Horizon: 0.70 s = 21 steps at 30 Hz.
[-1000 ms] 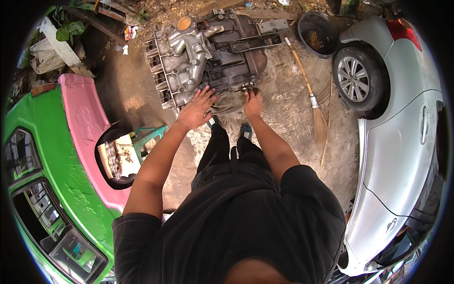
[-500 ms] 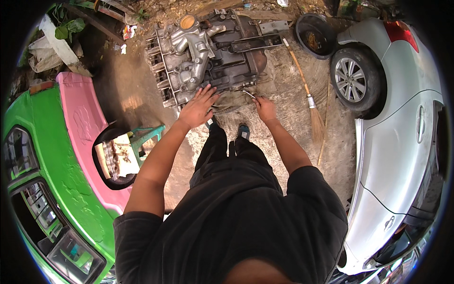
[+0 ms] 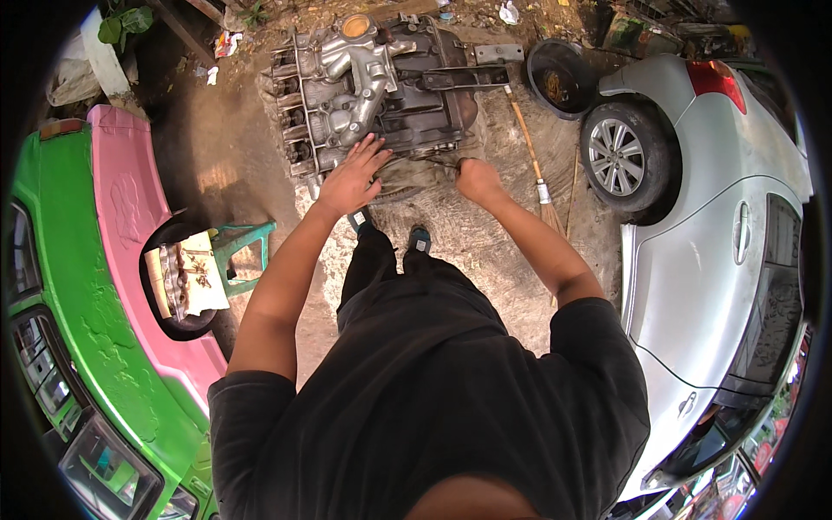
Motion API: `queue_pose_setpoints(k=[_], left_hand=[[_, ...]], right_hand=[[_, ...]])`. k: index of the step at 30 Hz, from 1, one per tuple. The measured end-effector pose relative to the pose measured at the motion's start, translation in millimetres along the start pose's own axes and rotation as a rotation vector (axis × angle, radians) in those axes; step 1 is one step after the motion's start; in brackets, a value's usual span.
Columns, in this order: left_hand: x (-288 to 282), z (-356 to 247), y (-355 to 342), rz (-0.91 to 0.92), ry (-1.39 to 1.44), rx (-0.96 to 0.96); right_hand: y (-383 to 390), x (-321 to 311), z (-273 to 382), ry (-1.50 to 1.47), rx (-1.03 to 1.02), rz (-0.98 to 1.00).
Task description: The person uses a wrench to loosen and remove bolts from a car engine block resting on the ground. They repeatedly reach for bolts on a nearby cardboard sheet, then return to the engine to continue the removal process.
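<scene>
A car engine [image 3: 407,108] with a silver intake manifold [image 3: 374,91] lies on the ground in front of me. My left hand [image 3: 351,178] rests with outstretched fingers on its near edge, below the manifold. To the right, my right hand [image 3: 478,182] is closed around a slim metal wrench [image 3: 445,163]. The wrench points left toward the engine's near side, and most of its handle is hidden in my fist. Whether its tip touches a bolt is too small to tell.
A long-handled broom [image 3: 530,147] lies right of the engine, near a black basin [image 3: 562,80]. A silver car [image 3: 711,217] stands on the right. At left are a green and pink car [image 3: 130,251], a green plastic stool [image 3: 247,251] and cardboard with metal parts [image 3: 201,277].
My right hand has turned, and the wrench now shows less and looks darker. My left hand stays on the engine's edge. The whole view has shifted slightly.
</scene>
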<state>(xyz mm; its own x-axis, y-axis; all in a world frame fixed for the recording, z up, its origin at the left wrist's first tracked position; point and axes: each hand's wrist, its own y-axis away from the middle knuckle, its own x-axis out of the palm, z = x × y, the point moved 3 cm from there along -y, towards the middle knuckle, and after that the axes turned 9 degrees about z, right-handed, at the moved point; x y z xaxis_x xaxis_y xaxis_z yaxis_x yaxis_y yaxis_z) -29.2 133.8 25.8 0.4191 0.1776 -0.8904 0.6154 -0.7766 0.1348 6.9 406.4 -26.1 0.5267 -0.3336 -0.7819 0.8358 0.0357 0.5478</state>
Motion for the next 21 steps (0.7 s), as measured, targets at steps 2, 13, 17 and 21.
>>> queue_pose_setpoints(k=[2,13,17,21], left_hand=[[0.7,2.0,0.5,-0.024,0.03,0.004],[-3.9,7.1,4.4,-0.007,0.308,-0.024],[-6.3,9.2,5.3,0.015,0.382,0.074],[-5.4,16.5,4.6,0.055,0.499,0.089]], right_hand=[[-0.8,17.1,-9.8,-0.146,0.12,-0.024],[-5.0,96.9,-3.3,-1.383,0.218,0.006],[-4.7,106.2,29.5,-1.525,0.204,-0.169],[-3.6,113.9,55.9,-1.591,0.18,-0.347]])
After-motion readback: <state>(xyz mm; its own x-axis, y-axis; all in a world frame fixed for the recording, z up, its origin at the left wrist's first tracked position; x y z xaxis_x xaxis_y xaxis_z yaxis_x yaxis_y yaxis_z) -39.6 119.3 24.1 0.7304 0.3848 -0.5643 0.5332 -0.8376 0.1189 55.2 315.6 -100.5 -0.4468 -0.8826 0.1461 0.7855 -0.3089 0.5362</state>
